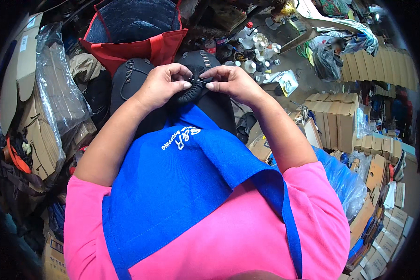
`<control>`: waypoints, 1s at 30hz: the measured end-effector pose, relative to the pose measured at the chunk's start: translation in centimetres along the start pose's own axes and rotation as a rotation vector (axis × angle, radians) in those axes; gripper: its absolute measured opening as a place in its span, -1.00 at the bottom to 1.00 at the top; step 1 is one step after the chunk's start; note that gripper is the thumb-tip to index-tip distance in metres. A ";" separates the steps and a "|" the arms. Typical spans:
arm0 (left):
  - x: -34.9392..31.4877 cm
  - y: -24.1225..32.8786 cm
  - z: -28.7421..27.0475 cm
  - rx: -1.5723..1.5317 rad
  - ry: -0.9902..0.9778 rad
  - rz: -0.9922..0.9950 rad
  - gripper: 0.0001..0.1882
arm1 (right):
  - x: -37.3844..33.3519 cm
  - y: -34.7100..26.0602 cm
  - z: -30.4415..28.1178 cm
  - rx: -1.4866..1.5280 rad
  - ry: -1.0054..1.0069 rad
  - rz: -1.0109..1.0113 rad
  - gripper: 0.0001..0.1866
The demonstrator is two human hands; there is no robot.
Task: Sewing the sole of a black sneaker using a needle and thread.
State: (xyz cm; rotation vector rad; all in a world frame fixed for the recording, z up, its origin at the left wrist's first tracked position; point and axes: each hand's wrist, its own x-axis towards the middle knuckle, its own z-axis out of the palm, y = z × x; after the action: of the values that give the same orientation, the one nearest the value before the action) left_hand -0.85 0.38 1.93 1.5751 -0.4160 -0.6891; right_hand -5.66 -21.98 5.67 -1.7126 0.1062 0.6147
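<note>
A small black piece with a gathered, wrinkled edge (187,96) rests on my lap between my knees. My left hand (165,84) is closed in a pinch at its upper left side, thumb and forefinger together on the dark material. Facing it, my right hand (233,84) pinches a thin, pale, needle-like piece (202,82) that points toward the left fingertips. The two hands are a short gap apart. Any thread is too fine to make out. Below them, a blue apron (168,186) covers my front and upper lap.
Beyond my knees stands an open red bag with a silvery lining (165,46). Several bottles (261,46) lie on the floor to the right. Stacked cardboard boxes (331,119) stand farther right. Plastic-wrapped cardboard (60,84) leans at the left.
</note>
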 end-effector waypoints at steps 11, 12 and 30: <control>0.1 1.8 -1.1 0.478 0.001 0.213 -0.88 | 1.2 -0.4 -0.6 -0.215 0.041 -0.092 -0.89; -0.2 1.7 -1.7 0.424 0.014 0.144 -0.88 | 1.0 -0.7 -1.0 -0.171 0.046 -0.106 -0.88; 0.3 3.4 -0.6 0.740 -0.175 0.261 -0.82 | -2.5 -2.8 -3.0 -0.444 0.247 -0.253 -0.84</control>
State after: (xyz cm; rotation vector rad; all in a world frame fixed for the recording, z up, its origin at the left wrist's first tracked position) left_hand 0.23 0.23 5.22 2.0986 -1.0767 -0.4898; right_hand -5.68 -24.72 9.58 -2.1855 -0.0794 0.2440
